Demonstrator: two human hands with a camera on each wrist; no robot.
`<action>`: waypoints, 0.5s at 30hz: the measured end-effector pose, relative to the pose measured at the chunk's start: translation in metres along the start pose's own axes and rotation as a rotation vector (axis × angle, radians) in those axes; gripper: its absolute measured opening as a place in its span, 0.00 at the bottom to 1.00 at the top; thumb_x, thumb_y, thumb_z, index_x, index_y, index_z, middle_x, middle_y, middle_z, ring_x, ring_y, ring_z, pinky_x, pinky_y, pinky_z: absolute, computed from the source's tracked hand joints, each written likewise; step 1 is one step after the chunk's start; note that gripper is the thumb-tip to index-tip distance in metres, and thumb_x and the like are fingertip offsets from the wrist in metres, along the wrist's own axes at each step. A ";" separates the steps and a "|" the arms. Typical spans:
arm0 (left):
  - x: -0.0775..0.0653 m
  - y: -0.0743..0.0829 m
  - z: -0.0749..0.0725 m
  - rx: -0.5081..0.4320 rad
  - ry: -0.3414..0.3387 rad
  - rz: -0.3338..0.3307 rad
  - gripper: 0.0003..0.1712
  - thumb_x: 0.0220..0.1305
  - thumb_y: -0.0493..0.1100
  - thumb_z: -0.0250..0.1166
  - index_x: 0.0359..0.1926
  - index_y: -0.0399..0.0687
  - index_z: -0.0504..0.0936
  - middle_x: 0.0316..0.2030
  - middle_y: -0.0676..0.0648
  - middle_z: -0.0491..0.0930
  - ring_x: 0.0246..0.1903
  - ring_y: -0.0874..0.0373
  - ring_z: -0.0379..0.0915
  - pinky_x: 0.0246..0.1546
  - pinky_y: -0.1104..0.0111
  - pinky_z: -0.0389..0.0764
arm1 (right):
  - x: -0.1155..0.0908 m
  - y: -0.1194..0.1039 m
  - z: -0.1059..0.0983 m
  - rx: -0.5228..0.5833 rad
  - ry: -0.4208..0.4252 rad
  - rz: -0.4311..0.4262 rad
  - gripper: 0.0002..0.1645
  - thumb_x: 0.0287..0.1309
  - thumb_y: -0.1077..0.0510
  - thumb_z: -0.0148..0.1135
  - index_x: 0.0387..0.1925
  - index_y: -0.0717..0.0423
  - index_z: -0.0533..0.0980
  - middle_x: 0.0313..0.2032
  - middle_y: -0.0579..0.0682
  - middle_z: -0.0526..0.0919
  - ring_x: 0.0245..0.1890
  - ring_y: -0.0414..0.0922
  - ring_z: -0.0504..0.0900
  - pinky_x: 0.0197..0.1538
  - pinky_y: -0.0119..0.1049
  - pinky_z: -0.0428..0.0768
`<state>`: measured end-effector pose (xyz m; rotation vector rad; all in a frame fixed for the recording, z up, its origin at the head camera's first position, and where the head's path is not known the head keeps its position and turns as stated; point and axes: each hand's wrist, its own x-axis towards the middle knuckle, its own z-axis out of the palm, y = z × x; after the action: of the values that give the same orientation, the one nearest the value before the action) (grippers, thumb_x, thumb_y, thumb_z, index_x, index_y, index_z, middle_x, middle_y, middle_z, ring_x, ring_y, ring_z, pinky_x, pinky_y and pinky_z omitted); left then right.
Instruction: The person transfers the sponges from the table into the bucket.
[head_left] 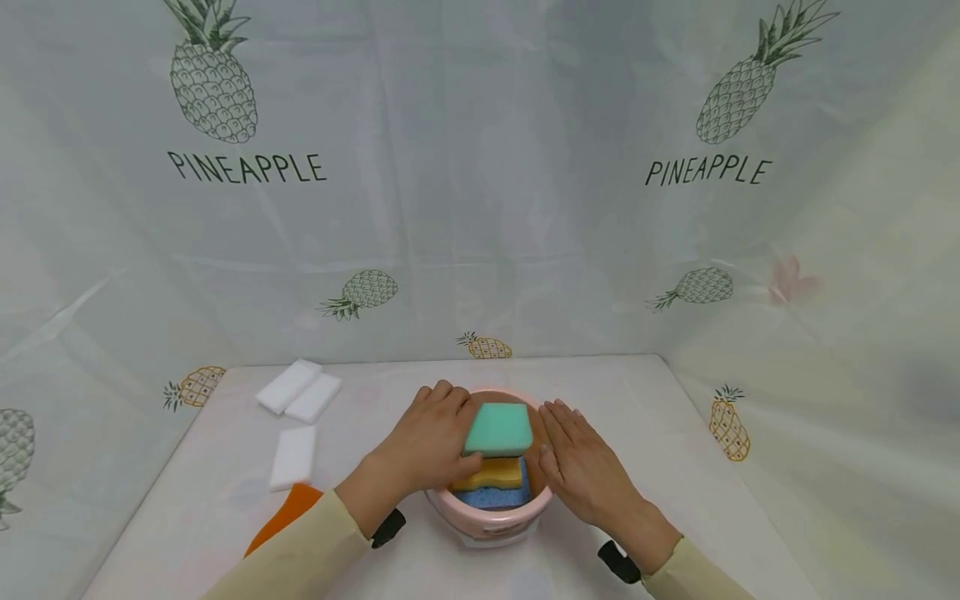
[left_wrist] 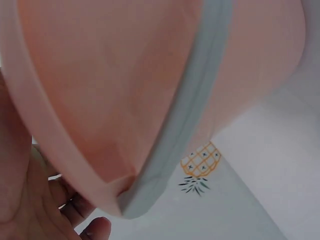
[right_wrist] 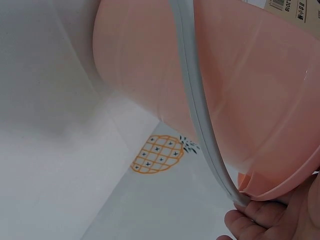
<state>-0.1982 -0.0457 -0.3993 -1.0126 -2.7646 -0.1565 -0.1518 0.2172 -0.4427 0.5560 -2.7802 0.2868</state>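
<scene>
A pink bucket [head_left: 489, 523] with a grey handle [left_wrist: 192, 100] stands before me. On top of a yellow sponge [head_left: 491, 475] and a blue sponge [head_left: 495, 498] inside it is a green sponge [head_left: 498, 429]. At the left rim, my left hand [head_left: 431, 442] holds the green sponge's left end, thumb at its lower corner and fingers at the far side. My right hand [head_left: 588, 462] lies along the right rim, its fingers straight and together. In the right wrist view its fingers [right_wrist: 265, 215] are right at the rim beside the handle's end.
Several white foam blocks [head_left: 294, 457] lie on the table's left side. Something orange [head_left: 288, 512] sits partly hidden behind the left forearm. A pineapple-print curtain [head_left: 480, 208] hangs along the back and sides of the white table [head_left: 615, 400].
</scene>
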 end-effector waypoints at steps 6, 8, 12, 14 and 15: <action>0.001 0.000 0.006 0.017 -0.019 -0.008 0.38 0.63 0.63 0.68 0.67 0.46 0.76 0.55 0.48 0.80 0.52 0.53 0.68 0.53 0.58 0.70 | 0.000 0.000 0.000 -0.006 -0.009 0.001 0.34 0.79 0.50 0.48 0.75 0.67 0.66 0.75 0.62 0.70 0.78 0.58 0.65 0.78 0.55 0.63; 0.001 0.000 0.008 0.021 -0.025 -0.009 0.39 0.63 0.63 0.68 0.67 0.46 0.76 0.55 0.47 0.80 0.52 0.52 0.68 0.53 0.58 0.70 | 0.000 0.000 -0.001 -0.006 -0.011 0.001 0.34 0.79 0.50 0.48 0.75 0.67 0.66 0.75 0.62 0.69 0.79 0.58 0.65 0.78 0.55 0.63; 0.002 0.000 0.010 0.020 -0.040 -0.015 0.39 0.64 0.64 0.68 0.67 0.45 0.75 0.56 0.47 0.80 0.53 0.52 0.68 0.54 0.58 0.70 | 0.000 0.000 0.000 -0.007 -0.004 -0.007 0.34 0.79 0.50 0.48 0.75 0.68 0.66 0.75 0.62 0.70 0.78 0.58 0.65 0.78 0.55 0.64; 0.002 0.000 0.010 0.023 -0.041 -0.016 0.39 0.64 0.64 0.68 0.67 0.45 0.76 0.56 0.47 0.80 0.53 0.52 0.68 0.54 0.57 0.71 | 0.000 0.000 0.000 -0.008 0.004 -0.014 0.33 0.79 0.51 0.48 0.75 0.68 0.67 0.75 0.63 0.70 0.78 0.58 0.66 0.78 0.55 0.64; 0.002 0.000 0.011 0.025 -0.040 -0.017 0.39 0.64 0.63 0.68 0.67 0.45 0.76 0.57 0.47 0.80 0.52 0.52 0.68 0.54 0.57 0.70 | 0.000 0.000 0.000 -0.009 0.009 -0.017 0.33 0.79 0.51 0.49 0.74 0.68 0.67 0.75 0.63 0.70 0.78 0.58 0.66 0.78 0.55 0.64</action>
<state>-0.2013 -0.0422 -0.4093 -0.9974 -2.8048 -0.1051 -0.1519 0.2176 -0.4427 0.5750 -2.7651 0.2722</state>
